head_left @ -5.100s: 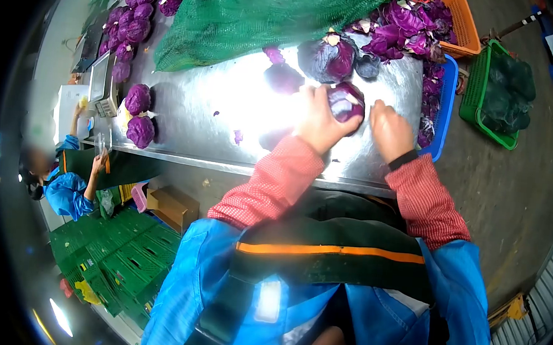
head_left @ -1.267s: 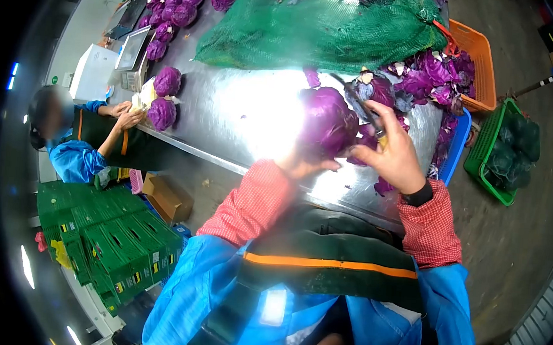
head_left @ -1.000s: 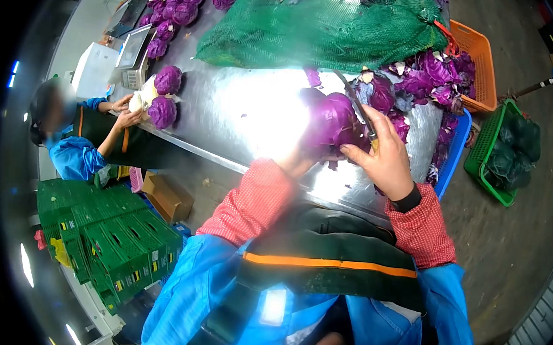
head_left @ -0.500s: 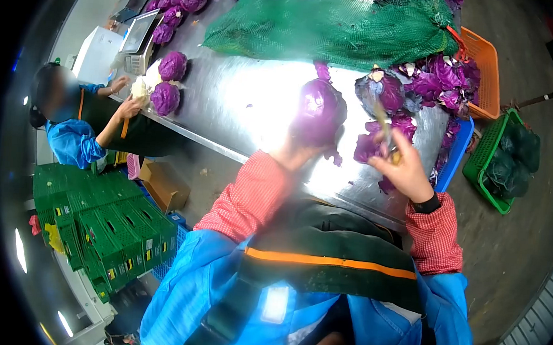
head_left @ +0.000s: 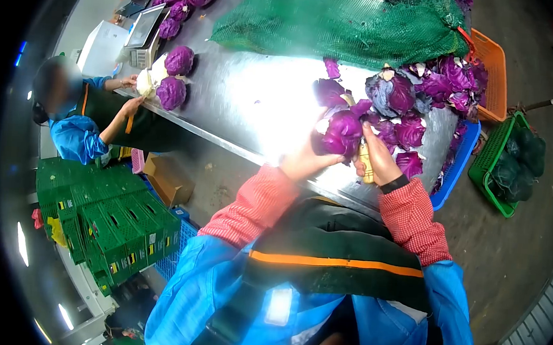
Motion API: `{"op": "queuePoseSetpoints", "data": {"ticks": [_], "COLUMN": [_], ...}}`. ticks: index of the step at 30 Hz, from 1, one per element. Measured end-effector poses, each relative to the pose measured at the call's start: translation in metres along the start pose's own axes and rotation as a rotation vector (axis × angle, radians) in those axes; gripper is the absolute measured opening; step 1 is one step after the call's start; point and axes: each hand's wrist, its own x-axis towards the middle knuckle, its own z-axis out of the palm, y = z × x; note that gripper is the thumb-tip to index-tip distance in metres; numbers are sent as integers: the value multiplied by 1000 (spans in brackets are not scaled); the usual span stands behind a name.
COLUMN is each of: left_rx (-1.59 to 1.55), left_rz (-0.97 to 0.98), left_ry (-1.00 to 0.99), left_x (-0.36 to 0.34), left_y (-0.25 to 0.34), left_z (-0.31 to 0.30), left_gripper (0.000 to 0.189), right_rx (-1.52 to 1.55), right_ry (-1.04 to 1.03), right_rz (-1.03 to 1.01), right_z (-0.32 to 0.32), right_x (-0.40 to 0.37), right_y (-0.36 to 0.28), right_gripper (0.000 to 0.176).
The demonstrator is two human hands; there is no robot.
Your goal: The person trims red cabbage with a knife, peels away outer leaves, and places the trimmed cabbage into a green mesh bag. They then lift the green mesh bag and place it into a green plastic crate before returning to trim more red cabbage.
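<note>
Purple cabbage (head_left: 343, 135) rests in the left hand (head_left: 304, 160), its fingers half-curled around. From afar, I see the right hand (head_left: 382, 162) wrapped closely on a yellow handle (head_left: 366, 163) (its upper end is unclear).

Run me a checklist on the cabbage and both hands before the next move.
1. Red cabbage steadied by the left hand: ok, thumb and palm are against it.
2. Yellow-handled knife held in the right hand: ok, fingers wrap the handle.
3. Blade clear of the left hand: cannot tell, the blade is not clearly visible.
4. Table beside the right hand free of scraps: not ok, loose purple leaves lie there.
5. Co-worker's hands away from the knife: ok, they are at the table's far left.
</note>
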Motion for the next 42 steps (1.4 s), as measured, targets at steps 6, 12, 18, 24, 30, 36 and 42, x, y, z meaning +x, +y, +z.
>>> {"op": "queuePoseSetpoints", "data": {"ticks": [6,12,18,24,30,36,42], "left_rx": [379,371,476,539,617,475,4], "left_rz": [-19,62,-8,-6,196,179,-182], "left_ry": [60,107,21,57,8,-68,14], "left_x": [8,37,61,70,49,38,22], "left_y": [-27,-39,-16,-27,-42,-60,-56], "left_z": [26,48,52,61,55,36,35], "left_gripper": [84,80,74,78,88,93,87], "right_rx": [-1273,-1690,-1831,-1755,-1550,-1306,-1368], "right_ry": [467,590,739,732,591,649,878], "right_rz": [-608,-891,-782,-677,-579,-653,-655], "right_z": [-15,-16,-40,-56,-61,-23,-72], "right_x": [-12,-47,-38,-7,5,-2,34], "right_y": [6,-16,-12,-24,-50,-53,-28], "right_gripper": [28,16,18,22,30,33,17]}}
